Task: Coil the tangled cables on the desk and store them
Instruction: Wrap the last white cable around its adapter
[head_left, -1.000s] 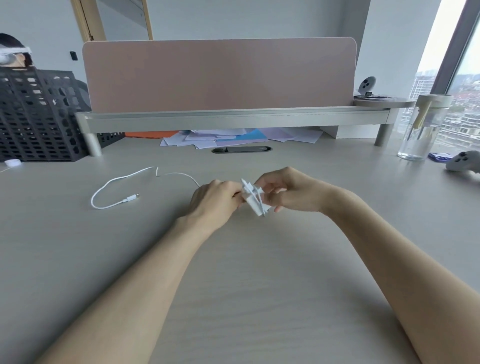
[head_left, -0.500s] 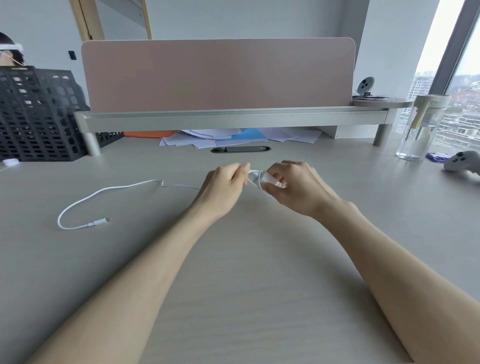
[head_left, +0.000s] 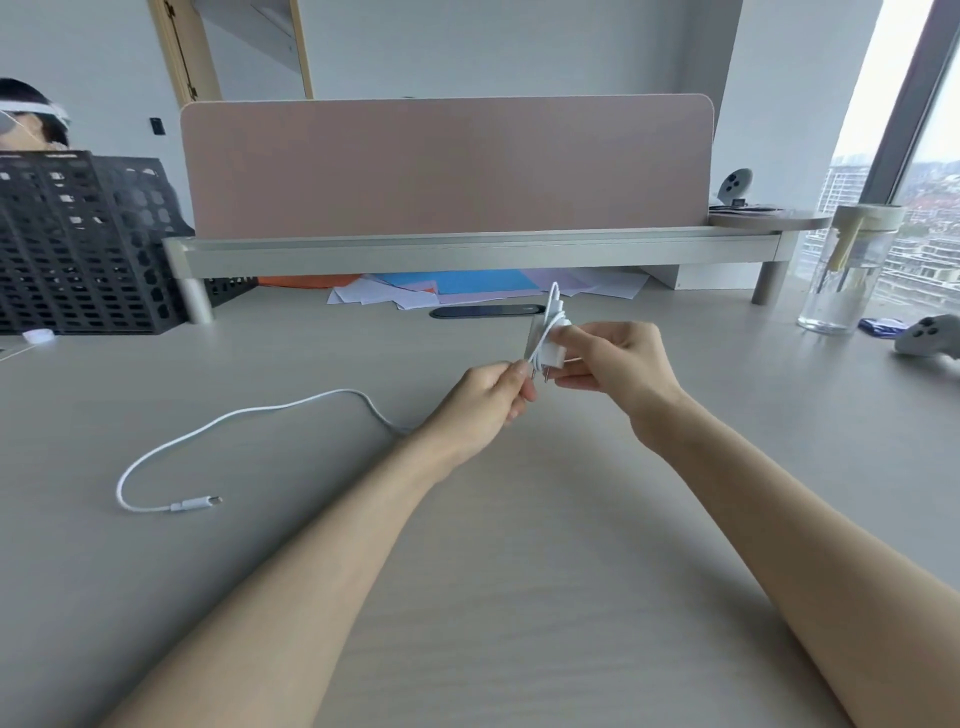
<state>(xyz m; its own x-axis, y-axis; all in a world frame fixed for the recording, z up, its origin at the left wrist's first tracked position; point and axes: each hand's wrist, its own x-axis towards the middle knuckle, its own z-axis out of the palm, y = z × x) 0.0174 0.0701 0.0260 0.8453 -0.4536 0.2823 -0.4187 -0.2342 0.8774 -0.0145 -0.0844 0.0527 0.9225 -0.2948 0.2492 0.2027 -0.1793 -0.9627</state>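
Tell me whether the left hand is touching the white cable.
Touching. The head view shows the left hand pinching the white cable just beside the charger that the right hand holds.

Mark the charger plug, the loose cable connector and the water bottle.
charger plug (head_left: 553, 358), head view, white body
cable connector (head_left: 195, 504), head view, its white shell
water bottle (head_left: 841, 291), head view, clear side wall
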